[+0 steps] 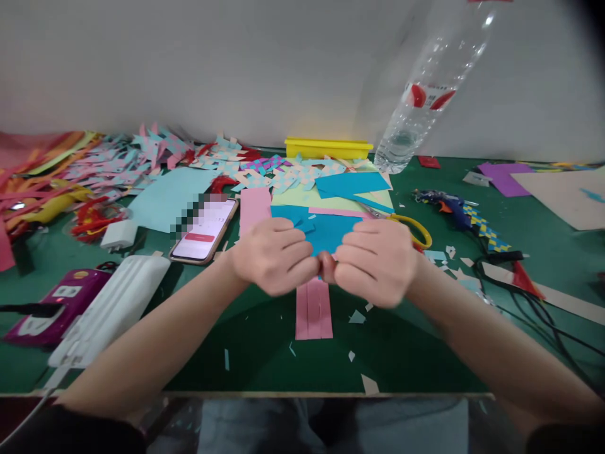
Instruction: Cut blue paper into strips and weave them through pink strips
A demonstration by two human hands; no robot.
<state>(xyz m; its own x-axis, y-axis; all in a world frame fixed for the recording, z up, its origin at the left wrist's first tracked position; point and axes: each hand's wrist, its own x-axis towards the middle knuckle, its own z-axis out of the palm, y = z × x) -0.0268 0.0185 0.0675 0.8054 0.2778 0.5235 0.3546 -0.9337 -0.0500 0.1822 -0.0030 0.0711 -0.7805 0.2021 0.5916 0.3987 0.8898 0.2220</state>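
Note:
My left hand (pixel 278 258) and my right hand (pixel 375 261) are both closed, their fingertips meeting in the middle above the table. Below the fingertips a pink paper strip with long slits (pixel 314 309) extends toward me; its upper end is hidden by my fingers. Small blue paper strips (pixel 305 224) stick out by my left hand's knuckles. Behind both hands lies a larger blue paper sheet (pixel 326 231), partly covered. Scissors with yellow handles (pixel 416 226) lie just beyond my right hand.
A phone (pixel 205 228), a white power strip (pixel 113 309) and a purple device (pixel 61 302) are on the left. A clear bottle (pixel 430 94) leans against the wall. Woven paper pieces (pixel 302 173), a yellow tray (pixel 329 149), cables (pixel 534 309) and paper scraps (pixel 358 316) surround my hands.

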